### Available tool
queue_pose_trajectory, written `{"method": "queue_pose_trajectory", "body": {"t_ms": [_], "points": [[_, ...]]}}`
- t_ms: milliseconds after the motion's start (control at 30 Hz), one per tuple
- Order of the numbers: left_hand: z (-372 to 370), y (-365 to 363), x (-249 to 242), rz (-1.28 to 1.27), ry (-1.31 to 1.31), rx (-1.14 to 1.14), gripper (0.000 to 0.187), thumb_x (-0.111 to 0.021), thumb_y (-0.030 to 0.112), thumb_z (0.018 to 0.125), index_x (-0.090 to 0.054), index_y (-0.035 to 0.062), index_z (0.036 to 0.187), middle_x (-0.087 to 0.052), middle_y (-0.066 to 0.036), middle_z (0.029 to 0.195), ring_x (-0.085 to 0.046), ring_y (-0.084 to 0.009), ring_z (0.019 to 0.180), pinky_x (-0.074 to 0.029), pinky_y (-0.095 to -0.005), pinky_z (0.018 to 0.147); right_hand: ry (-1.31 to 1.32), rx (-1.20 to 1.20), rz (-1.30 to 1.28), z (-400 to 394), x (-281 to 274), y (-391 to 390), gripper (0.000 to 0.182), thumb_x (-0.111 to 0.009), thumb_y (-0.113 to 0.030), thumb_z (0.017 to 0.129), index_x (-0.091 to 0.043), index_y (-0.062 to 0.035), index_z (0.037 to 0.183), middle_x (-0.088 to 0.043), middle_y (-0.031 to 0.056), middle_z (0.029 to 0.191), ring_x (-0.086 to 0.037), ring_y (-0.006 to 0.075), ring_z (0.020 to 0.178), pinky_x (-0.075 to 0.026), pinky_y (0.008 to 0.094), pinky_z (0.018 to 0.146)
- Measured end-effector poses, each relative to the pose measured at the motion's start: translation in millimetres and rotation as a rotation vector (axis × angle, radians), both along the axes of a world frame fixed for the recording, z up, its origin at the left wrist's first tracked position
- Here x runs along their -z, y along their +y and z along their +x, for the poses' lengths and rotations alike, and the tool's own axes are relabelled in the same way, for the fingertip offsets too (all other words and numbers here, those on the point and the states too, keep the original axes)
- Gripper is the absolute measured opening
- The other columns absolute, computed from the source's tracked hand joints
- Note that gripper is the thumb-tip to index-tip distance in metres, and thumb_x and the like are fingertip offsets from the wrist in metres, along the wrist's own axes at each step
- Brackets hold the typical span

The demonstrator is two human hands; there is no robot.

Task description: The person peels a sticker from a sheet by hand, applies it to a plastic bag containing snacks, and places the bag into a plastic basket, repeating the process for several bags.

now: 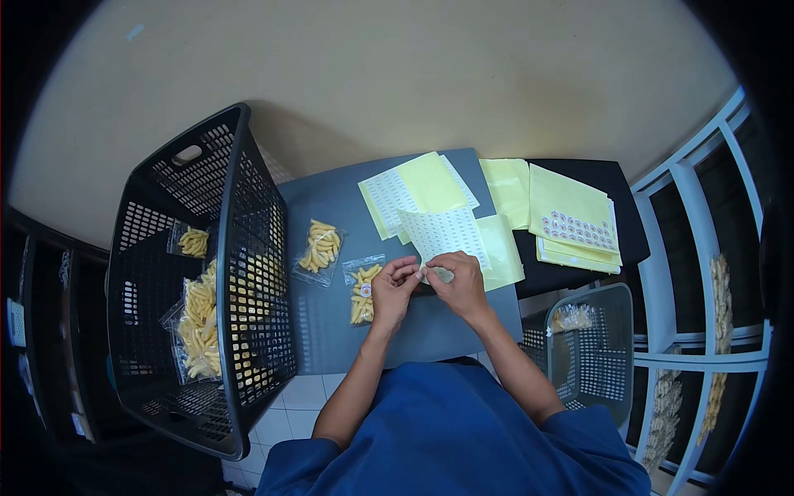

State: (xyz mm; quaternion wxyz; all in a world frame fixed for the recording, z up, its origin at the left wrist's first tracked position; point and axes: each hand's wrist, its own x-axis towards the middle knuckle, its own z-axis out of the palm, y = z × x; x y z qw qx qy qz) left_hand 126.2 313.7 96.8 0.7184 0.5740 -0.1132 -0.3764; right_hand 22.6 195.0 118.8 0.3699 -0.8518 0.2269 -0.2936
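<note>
Landmark: the gray table (322, 343), directly in front of the person.

Left hand (395, 289): above the gray table's near half, thumb and forefinger in a narrow pinch on the near edge of the label sheet (444, 233). Right hand (460, 283): just beside the left, also above the gray table, thumb and forefinger narrow, tips meeting the left hand's at the same edge. Whether the right pinches the sheet itself or a single label cannot be told, as the fingers cover the spot.

The label sheet, printed in small rows, slants up over the right part of the gray table. Beneath and behind it lie more yellow sheets (430, 183).

2 clear bags of pale yellow sticks lie on the gray table's left part. The labelled bag (362, 304) is just beside the left hand and bears 1 round label; the other bag (319, 246) lies farther left.

The large basket (240, 140) stands at the gray table's left side, tilted in view, with several filled bags (201, 326) inside. At the gray table's right, the black table (633, 236) bears a sheet of round labels (571, 190) on a stack. The small basket (624, 331), right of the gray table, holds 1 clear packet (572, 318).
</note>
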Motion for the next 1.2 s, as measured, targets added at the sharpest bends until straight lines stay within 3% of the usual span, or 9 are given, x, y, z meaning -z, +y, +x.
{"method": "queue_pose_trajectory", "body": {"t_ms": [400, 500, 600, 700, 800, 967, 1067, 1167, 1200], "points": [[4, 6, 15, 0.026, -0.164, 0.044, 0.024, -0.066, -0.006, 0.093, -0.068, -0.0019, 0.116, -0.069, -0.006, 0.105, -0.064, -0.0079, 0.085, -0.054, -0.0220, 0.075, -0.100, 0.161, 0.122, -11, 9, -9, 0.013, -0.068, -0.014, 0.087, -0.070, -0.0017, 0.089, -0.072, 0.0140, 0.088, -0.068, 0.0311, 0.086, -0.047, 0.0444, 0.084], [4, 8, 19, 0.078, -0.350, 0.038, 0.028, -0.062, -0.008, 0.092, -0.070, -0.0028, 0.118, -0.067, -0.006, 0.112, -0.060, -0.0071, 0.085, -0.052, -0.0211, 0.073, 0.051, 0.340, -0.223, -47, 24, -32, 0.014, -0.060, -0.009, 0.093, -0.061, -0.0010, 0.105, -0.069, 0.0186, 0.114, -0.064, 0.0375, 0.102, -0.042, 0.0504, 0.098], [3, 10, 13, 0.149, -0.493, -0.013, 0.032, -0.061, -0.009, 0.090, -0.069, -0.0036, 0.120, -0.065, -0.007, 0.115, -0.059, -0.0077, 0.084, -0.051, -0.0214, 0.075, 0.280, 0.381, -0.253, -74, 42, -43, 0.015, -0.056, -0.008, 0.096, -0.055, -0.0010, 0.109, -0.062, 0.0239, 0.129, -0.060, 0.0405, 0.110, -0.039, 0.0505, 0.103], [3, 12, 11, 0.171, -0.519, -0.050, 0.033, -0.061, -0.008, 0.089, -0.069, -0.0041, 0.121, -0.065, -0.009, 0.114, -0.058, -0.0089, 0.082, -0.051, -0.0229, 0.075, 0.202, 0.323, -0.294, -77, 46, -39, 0.015, -0.051, -0.008, 0.099, -0.051, 0.0010, 0.111, -0.052, 0.0284, 0.140, -0.059, 0.0415, 0.115, -0.040, 0.0494, 0.105], [7, 13, 22, 0.140, -0.460, -0.075, 0.033, -0.061, -0.009, 0.089, -0.069, -0.0043, 0.120, -0.064, -0.008, 0.113, -0.057, -0.0083, 0.082, -0.051, -0.0221, 0.074, -0.029, 0.233, 0.213, -66, 39, -25, 0.014, -0.046, -0.008, 0.102, -0.049, 0.0032, 0.109, -0.047, 0.0300, 0.144, -0.058, 0.0414, 0.118, -0.045, 0.0483, 0.103], [11, 14, 41, 0.196, -0.372, 0.020, 0.032, -0.065, -0.005, 0.088, -0.069, -0.0047, 0.119, -0.063, -0.009, 0.114, -0.058, -0.0090, 0.079, -0.052, -0.0232, 0.069, -0.046, 0.292, 0.059, -72, 56, -30, 0.014, -0.045, -0.008, 0.103, -0.049, 0.0032, 0.110, -0.046, 0.0265, 0.144, -0.059, 0.0400, 0.119, -0.049, 0.0444, 0.100], [-4, 11, -3, 0.446, -0.615, 0.179, 0.032, -0.071, 0.002, 0.085, -0.070, -0.0048, 0.117, -0.062, -0.019, 0.119, -0.062, -0.0192, 0.086, -0.055, -0.0332, 0.080, -0.042, 0.286, 0.032, -75, 54, -33, 0.014, -0.047, -0.009, 0.102, -0.051, 0.0029, 0.109, -0.048, 0.0254, 0.141, -0.059, 0.0391, 0.119, -0.048, 0.0435, 0.101], [-15, 16, -3, 0.544, -1.153, 0.098, 0.034, -0.075, 0.008, 0.081, -0.072, -0.0035, 0.113, -0.061, -0.025, 0.126, -0.061, -0.0320, 0.098, -0.051, -0.0423, 0.093, -0.073, 0.316, 0.032, -73, 42, -35, 0.013, -0.051, -0.009, 0.101, -0.055, 0.0025, 0.105, -0.054, 0.0227, 0.133, -0.061, 0.0363, 0.114, -0.048, 0.0414, 0.100], [-20, 17, -17, 0.646, -1.227, 0.075, 0.032, -0.075, 0.008, 0.082, -0.074, -0.0009, 0.113, -0.058, -0.023, 0.133, -0.057, -0.0404, 0.112, -0.045, -0.0458, 0.102, -0.081, 0.320, 0.068, -73, 37, -34, 0.013, -0.053, -0.010, 0.101, -0.057, 0.0025, 0.104, -0.057, 0.0215, 0.129, -0.062, 0.0350, 0.112, -0.048, 0.0405, 0.099]]}}
